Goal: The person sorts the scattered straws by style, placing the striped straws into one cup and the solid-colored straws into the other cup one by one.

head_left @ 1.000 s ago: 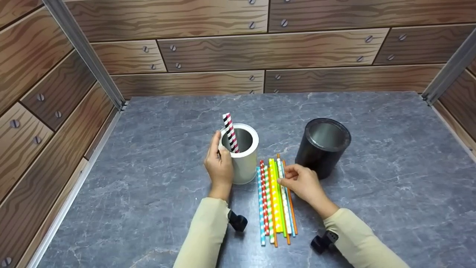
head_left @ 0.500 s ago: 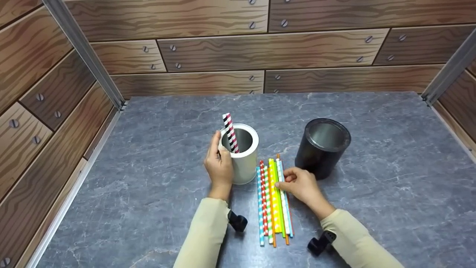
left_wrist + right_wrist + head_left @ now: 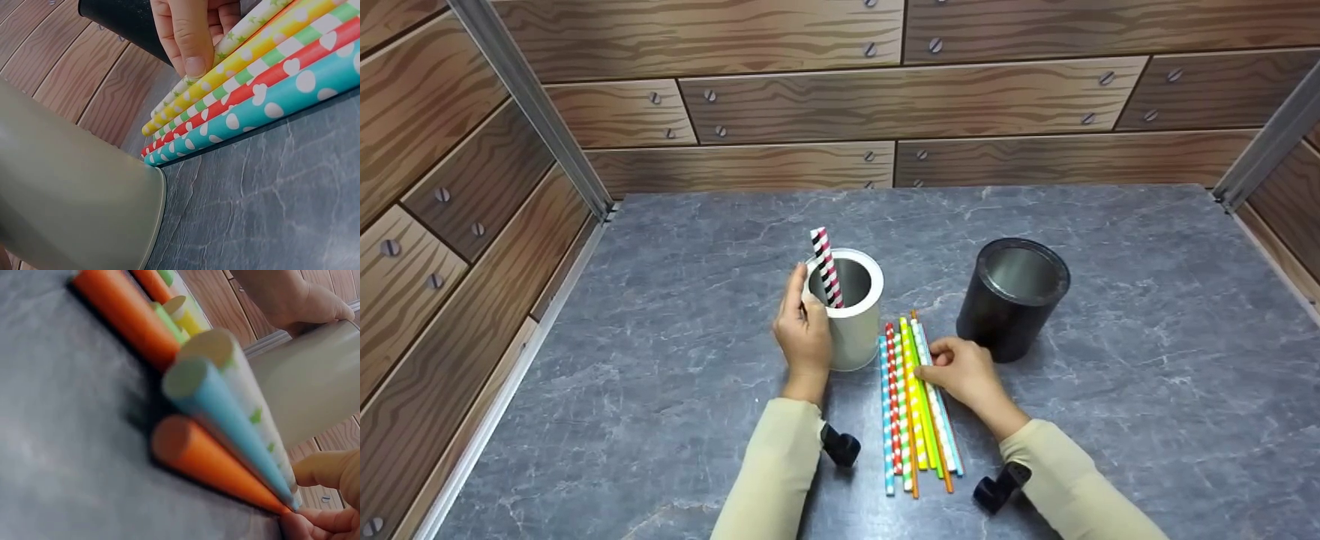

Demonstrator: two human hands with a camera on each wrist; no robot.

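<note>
A white cup point(image 3: 853, 337) stands upright, holding a black-striped and a pink-striped paper straw point(image 3: 826, 270) that lean left. My left hand point(image 3: 802, 337) holds its left side, thumb toward the front. Right of the cup, several coloured paper straws point(image 3: 911, 405) lie side by side on the table. My right hand point(image 3: 964, 371) pinches straws at the right edge of this row. In the right wrist view, a star-patterned white straw point(image 3: 256, 410), a blue straw point(image 3: 225, 416) and an orange straw point(image 3: 216, 461) converge between its thumb and fingertips. Blue dotted straw point(image 3: 247, 118) is nearest the cup.
A black cup point(image 3: 1009, 307) stands upright just behind and right of my right hand. The grey marbled table point(image 3: 660, 300) ends at wood-patterned walls point(image 3: 885, 109) at the back and sides.
My right hand has shifted slightly left and toward me. The rightmost straws have moved closer together, with their upper ends drawn left. The left hand and white cup stay put.
</note>
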